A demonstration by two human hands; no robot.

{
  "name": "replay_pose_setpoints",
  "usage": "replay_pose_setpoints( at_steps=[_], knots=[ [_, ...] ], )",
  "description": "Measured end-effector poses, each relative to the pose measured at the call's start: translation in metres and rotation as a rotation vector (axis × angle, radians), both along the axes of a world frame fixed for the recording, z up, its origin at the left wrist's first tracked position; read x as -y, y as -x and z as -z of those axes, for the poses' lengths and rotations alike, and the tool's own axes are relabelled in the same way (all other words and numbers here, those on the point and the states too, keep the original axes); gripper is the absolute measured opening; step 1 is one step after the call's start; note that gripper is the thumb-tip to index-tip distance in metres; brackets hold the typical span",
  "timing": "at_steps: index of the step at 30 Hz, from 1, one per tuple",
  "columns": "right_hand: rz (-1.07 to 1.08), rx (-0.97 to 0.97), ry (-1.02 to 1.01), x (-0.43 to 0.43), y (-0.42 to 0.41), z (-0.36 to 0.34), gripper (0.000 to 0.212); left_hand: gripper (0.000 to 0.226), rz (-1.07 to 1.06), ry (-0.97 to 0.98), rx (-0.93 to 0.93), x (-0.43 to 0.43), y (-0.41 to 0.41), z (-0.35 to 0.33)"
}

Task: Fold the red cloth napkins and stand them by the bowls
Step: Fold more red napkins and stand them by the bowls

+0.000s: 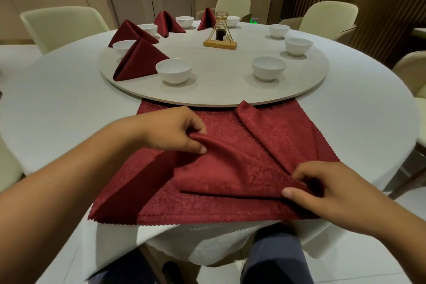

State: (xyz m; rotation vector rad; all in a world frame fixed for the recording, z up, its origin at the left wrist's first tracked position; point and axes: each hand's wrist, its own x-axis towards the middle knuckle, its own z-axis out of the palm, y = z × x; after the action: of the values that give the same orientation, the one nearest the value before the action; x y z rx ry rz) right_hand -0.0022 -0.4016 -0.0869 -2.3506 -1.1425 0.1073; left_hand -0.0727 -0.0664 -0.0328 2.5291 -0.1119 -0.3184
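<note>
A red cloth napkin (230, 168) lies partly folded on a stack of flat red napkins (207, 212) at the table's near edge. My left hand (175, 131) pinches the napkin's upper left fold. My right hand (327, 187) pinches its lower right corner. Several folded red napkins stand on the round turntable (219, 90) beside white bowls: one (140, 60) by the nearest left bowl (174, 70), others (131, 32) (167, 22) (207, 18) farther back. Bowls on the right (268, 68) (298, 46) (279, 30) have no napkin beside them.
A wooden stand with a dark bottle (220, 34) sits near the turntable's centre. The round table carries a white tablecloth (57, 122). Cream chairs (62, 25) (327, 16) ring the table. My knees show below the table's edge.
</note>
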Motion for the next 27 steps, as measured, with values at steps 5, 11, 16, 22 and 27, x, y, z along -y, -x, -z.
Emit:
replay_pose_setpoints(
  at_steps=[5, 11, 16, 22, 27],
  knots=[
    [0.093, -0.018, 0.022, -0.017, 0.001, 0.004, 0.047, 0.009, 0.012, -0.084, 0.055, 0.006, -0.053, 0.021],
    [0.256, -0.097, -0.017, -0.029, -0.007, 0.006, 0.043, 0.008, -0.018, -0.175, 0.149, 0.011, -0.086, 0.032],
    [0.297, -0.110, 0.092, -0.035, -0.016, 0.011, 0.030, 0.046, -0.158, -0.434, 0.419, 0.015, -0.093, 0.045],
    [0.275, -0.163, 0.118, -0.035, -0.016, 0.009, 0.025, 0.058, -0.611, -0.125, 0.306, 0.028, -0.040, 0.050],
    [0.331, -0.160, 0.111, -0.041, -0.015, 0.007, 0.022, 0.051, -0.559, 0.207, 0.222, 0.043, 0.012, 0.053]
  ],
)
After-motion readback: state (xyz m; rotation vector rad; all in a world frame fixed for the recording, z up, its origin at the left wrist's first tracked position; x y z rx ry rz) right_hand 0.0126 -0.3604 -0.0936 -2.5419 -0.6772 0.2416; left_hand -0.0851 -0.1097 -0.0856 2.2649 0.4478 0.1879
